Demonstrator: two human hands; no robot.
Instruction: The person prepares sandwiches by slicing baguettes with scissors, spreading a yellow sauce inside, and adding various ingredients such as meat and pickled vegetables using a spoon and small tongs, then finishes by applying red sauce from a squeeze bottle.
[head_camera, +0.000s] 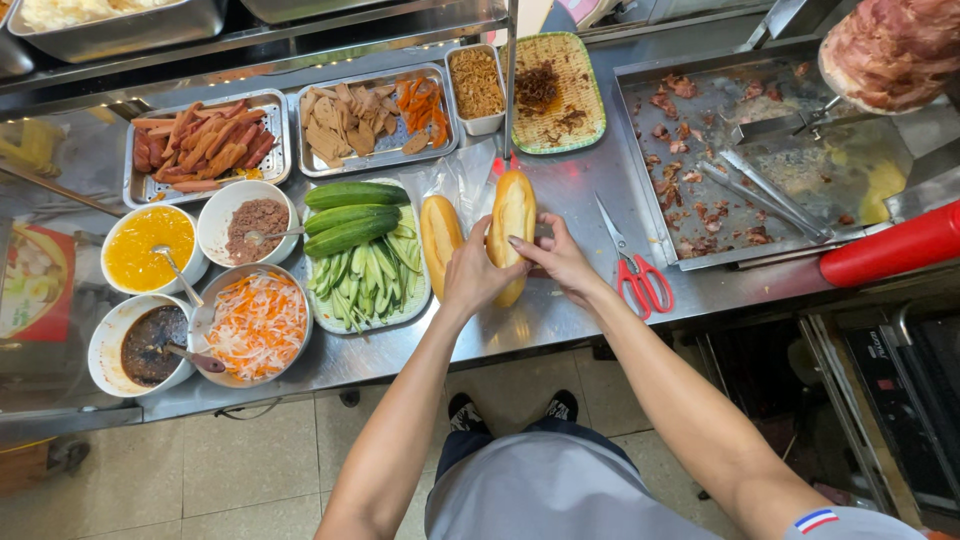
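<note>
A golden bread roll (513, 215) lies on the steel counter (560, 320). My left hand (475, 275) grips its left side and lower end. My right hand (558, 258) holds its right side with fingers curled against it. A second roll (438, 235) lies just left of it, untouched. Red-handled scissors (632, 270) rest to the right of my right hand.
Left of the rolls stand a tray of cucumbers (362, 250), bowls of pickled carrot (256, 325), dark sauce (145, 345), yellow sauce (150, 248) and minced meat (255, 222). Behind are trays of sausages (205, 145) and sliced meats (375, 115). At right, a meat tray with tongs (765, 190).
</note>
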